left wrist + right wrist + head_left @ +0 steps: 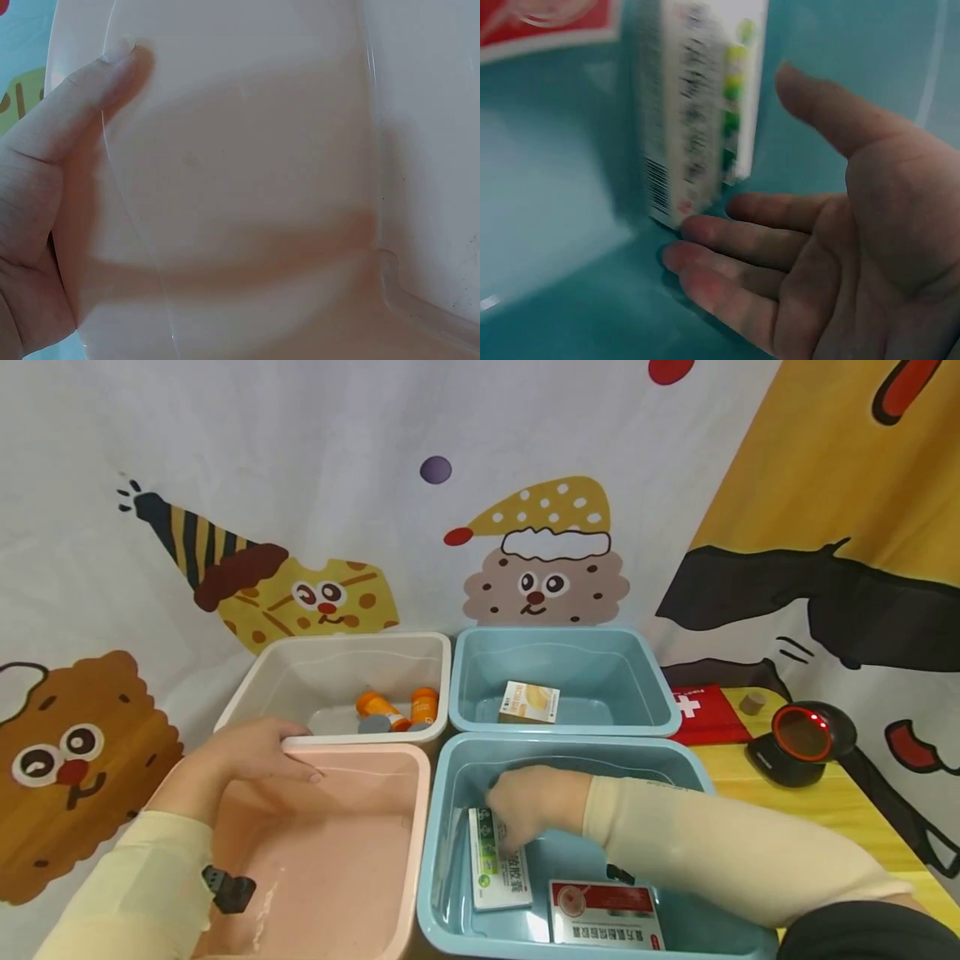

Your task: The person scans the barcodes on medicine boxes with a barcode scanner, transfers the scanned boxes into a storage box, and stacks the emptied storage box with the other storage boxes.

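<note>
My left hand (258, 750) holds the rim of the pink bin (420, 827) at its back left. Its thumb (94, 90) lies against the inside wall, while the other fingers are hidden behind the rim. Inside the front blue bin (438, 827), my right hand (536, 802) reaches down beside a white and green medicine box (483, 868). The fingers (727, 259) of that hand are extended and spread close to the box's end, with nothing held. A red and white medicine box (607, 914) lies nearer the front of the same bin.
Behind stand a grey-white bin (262, 668) with orange pill bottles (424, 703) and another blue bin (667, 710) with a small carton (529, 702). At right are a red first-aid pouch (712, 714) and a black scanner-like device (802, 739) on the yellow tabletop (862, 810).
</note>
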Motion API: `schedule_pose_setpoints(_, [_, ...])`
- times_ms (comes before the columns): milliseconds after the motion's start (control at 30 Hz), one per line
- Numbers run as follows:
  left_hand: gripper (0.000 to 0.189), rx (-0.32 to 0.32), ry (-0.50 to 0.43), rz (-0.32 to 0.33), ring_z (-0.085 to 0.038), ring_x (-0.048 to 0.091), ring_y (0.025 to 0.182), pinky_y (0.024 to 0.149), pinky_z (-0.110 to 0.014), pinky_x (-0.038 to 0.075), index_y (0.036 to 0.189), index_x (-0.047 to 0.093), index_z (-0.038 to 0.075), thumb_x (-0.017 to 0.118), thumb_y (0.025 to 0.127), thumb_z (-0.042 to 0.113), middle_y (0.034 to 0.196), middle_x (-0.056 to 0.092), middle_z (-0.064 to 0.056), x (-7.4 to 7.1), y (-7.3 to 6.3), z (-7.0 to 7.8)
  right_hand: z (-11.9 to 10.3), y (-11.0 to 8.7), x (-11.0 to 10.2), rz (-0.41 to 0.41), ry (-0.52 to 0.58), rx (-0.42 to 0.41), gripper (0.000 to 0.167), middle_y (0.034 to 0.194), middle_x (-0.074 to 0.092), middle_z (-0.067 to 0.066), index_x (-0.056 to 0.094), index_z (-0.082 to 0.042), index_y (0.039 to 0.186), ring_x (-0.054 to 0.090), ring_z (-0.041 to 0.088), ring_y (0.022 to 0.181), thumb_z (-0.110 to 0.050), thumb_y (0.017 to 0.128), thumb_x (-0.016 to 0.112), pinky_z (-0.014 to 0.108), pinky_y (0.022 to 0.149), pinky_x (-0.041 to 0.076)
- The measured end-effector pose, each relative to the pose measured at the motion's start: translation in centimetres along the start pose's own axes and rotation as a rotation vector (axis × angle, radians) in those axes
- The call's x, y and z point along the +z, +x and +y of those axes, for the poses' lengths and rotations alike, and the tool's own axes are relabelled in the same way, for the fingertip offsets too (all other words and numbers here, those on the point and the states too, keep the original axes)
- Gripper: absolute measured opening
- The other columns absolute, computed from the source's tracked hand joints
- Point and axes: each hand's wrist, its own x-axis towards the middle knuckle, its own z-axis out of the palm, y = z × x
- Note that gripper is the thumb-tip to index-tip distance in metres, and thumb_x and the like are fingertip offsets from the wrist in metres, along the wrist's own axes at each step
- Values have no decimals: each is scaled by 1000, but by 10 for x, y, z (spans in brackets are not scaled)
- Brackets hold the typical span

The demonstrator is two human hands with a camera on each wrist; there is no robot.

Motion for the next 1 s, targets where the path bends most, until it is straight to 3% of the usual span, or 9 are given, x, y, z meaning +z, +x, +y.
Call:
schedule_pose_setpoints(100, [49,8,8,3,-19,63,86,82,-48,55,110,76,13,92,80,49,94,73,4,-1,1,0,0,1,9,-36,23,16,48,79,68,-7,76,-15,105,63,6,67,-47,75,95,28,64,57])
schedule_pose_setpoints(200, [49,8,16,4,-19,63,86,82,-47,55,109,76,13,92,80,48,94,73,4,-3,1,1,-2,4,16,-18,-10,21,61,87,68,-6,74,-13,114,62,7,75,-45,69,100,29,70,58])
schedule_pose_setpoints(467, [48,9,8,1,-20,63,86,83,-49,56,110,76,12,92,81,47,94,72,3,-2,0,3,-14,13,38,-27,-136,94,91,115,62,2,73,-13,129,63,15,97,-62,58,101,33,86,58])
schedule_pose_setpoints(1000, [54,-25,-5,-3,-22,64,88,87,-55,56,115,76,11,92,80,49,95,73,2,1,-1,0,-15,20,38,-39,-47,103,108,116,64,0,60,-12,138,64,16,112,-51,49,108,34,98,55])
